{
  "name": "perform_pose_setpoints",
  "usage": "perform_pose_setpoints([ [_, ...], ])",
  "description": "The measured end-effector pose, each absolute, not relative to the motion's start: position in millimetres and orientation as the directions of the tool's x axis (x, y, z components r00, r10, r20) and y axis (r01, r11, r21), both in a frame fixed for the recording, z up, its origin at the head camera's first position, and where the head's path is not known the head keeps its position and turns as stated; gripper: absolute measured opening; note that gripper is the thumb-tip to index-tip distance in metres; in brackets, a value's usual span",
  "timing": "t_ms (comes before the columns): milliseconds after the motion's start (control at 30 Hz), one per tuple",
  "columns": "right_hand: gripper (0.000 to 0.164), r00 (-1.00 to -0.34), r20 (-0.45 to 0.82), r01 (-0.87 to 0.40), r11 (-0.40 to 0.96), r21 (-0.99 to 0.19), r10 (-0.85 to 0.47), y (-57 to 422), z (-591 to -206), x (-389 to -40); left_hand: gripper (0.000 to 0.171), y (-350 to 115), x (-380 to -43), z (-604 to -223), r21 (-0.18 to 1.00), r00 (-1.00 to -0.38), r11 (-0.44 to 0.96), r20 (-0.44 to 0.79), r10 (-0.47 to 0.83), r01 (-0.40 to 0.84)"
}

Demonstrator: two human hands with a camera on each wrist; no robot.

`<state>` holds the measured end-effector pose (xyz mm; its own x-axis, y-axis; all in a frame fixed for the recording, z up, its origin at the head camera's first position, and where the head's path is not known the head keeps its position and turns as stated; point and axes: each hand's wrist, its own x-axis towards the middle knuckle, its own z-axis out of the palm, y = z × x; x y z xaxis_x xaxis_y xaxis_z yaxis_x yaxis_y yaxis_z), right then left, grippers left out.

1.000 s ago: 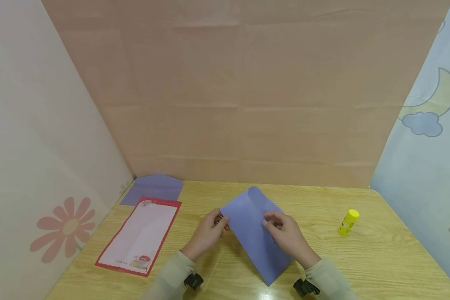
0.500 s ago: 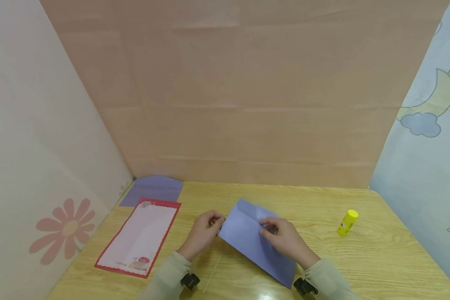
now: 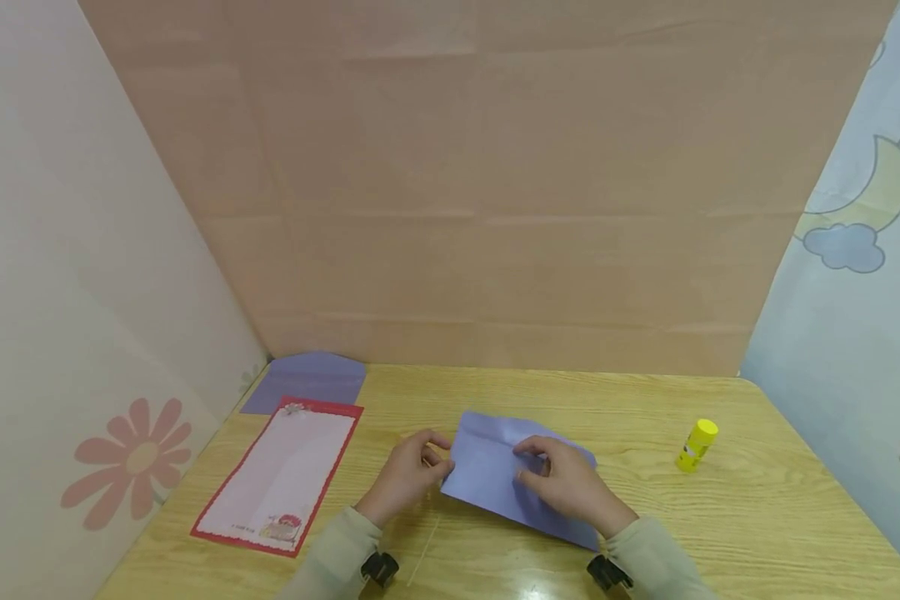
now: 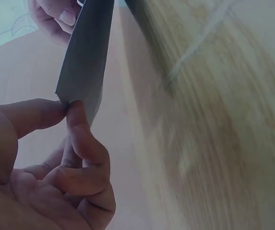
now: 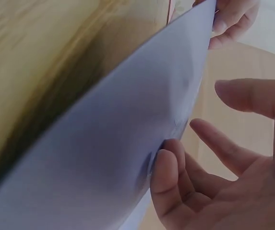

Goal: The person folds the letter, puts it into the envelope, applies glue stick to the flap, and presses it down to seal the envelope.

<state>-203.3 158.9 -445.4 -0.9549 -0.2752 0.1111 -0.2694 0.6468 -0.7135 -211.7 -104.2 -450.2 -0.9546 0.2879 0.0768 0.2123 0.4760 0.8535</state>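
1. Red-edged sheet (image 3: 276,475) lies on table (image 3: 765,517); flat envelope (image 3: 311,379) behind.
2. Left hand (image 3: 407,471): thumb and forefinger pinch corner of purple envelope (image 3: 483,475), tilted between hands.
3. Right hand (image 3: 566,483): thumb, forefinger spread; other fingers touch it, grip unclear.
4. Yellow tube (image 3: 696,446), upright.

Your head view was soft and evenly lit, a small white glare sat on the table (image 3: 757,500) at the bottom edge, your wrist views were dimmer and hazy, a dark shadow ran beside the purple paper (image 5: 113,134), wood grain (image 4: 223,129) blurred.
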Motion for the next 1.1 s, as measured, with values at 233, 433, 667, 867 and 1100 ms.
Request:
perform_pose_setpoints([
  [233, 0.032, -0.93, 0.126, -0.336, 0.663, -0.669, -0.345, 158, -450, -206, 0.038, -100, -206, -452, 0.785, -0.932, 0.569, 0.027, 0.362, 0.244],
  [433, 0.034, -0.897, 0.13, -0.405, 0.668, -0.624, -0.422, 159, -454, -208, 0.043, -97, -199, -450, 0.733, -0.92, 0.632, -0.02, 0.391, 0.253],
  [667, 0.032, -0.865, 0.139, -0.455, 0.634, -0.625, -0.483, 163, -453, -206, 0.046, -98, -195, -449, 0.729, -0.911, 0.641, -0.061, 0.409, 0.239],
  [867, 0.027, -0.927, 0.11, -0.348, 0.719, -0.602, -0.358, 164, -448, -201, 0.049, -97, -196, -453, 0.687, -0.924, 0.68, -0.035, 0.382, 0.255],
  [1100, 0.025, -0.982, 0.113, -0.184, 0.886, -0.425, -0.15, 172, -445, -200, 0.05, -97, -196, -453, 0.607, -0.941, 0.75, -0.012, 0.339, 0.262],
])
